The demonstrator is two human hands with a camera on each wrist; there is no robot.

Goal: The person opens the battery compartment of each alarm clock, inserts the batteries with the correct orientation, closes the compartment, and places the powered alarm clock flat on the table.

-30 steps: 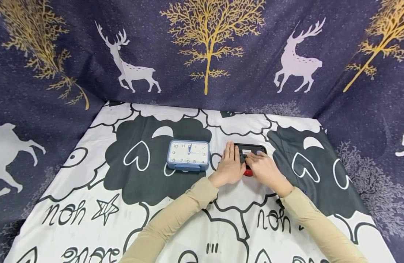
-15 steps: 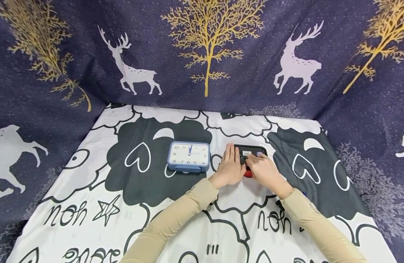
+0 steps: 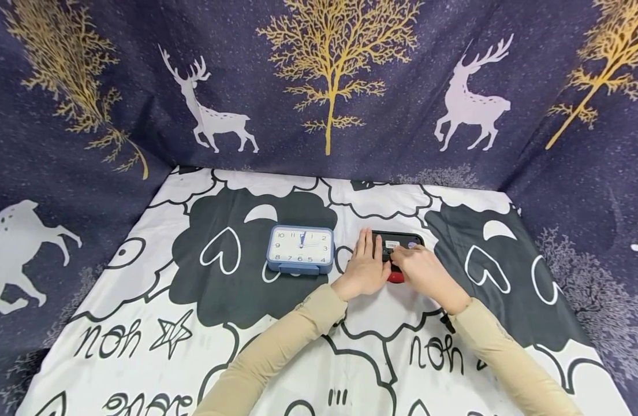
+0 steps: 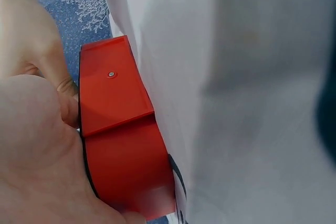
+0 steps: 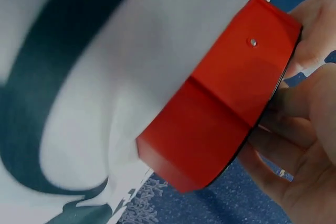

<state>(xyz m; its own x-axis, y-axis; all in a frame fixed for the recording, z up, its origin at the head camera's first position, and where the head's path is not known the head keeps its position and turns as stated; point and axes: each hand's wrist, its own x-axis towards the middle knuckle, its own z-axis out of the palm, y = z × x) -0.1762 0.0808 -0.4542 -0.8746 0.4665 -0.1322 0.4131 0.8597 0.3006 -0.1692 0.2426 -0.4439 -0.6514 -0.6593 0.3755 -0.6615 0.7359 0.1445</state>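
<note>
A red box-shaped device [image 3: 395,278] with a black back lies back-up on the cloth, its front hidden; it looks like a clock. A white label [image 3: 392,245] and a round purple sticker are on that back. My left hand [image 3: 364,268] rests along its left side with long, straight fingers. Bent fingers of my right hand [image 3: 425,274] work at a small dark part in the middle of the back; the fingertips partly hide it. Both wrist views show the red side wall with a small metal dot, in the left wrist view [image 4: 118,93] and right wrist view [image 5: 226,87].
A blue clock [image 3: 300,245] with a white face lies left of the hands, face up. Black-and-white patterned cloth [image 3: 163,277] covers the table. Behind and at both sides hangs a dark blue curtain [image 3: 277,133] with deer and trees.
The head view has shifted slightly, so the table sits a little lower. Both hands stay on the red device; the right fingers move only slightly, and the blue clock stays put.
</note>
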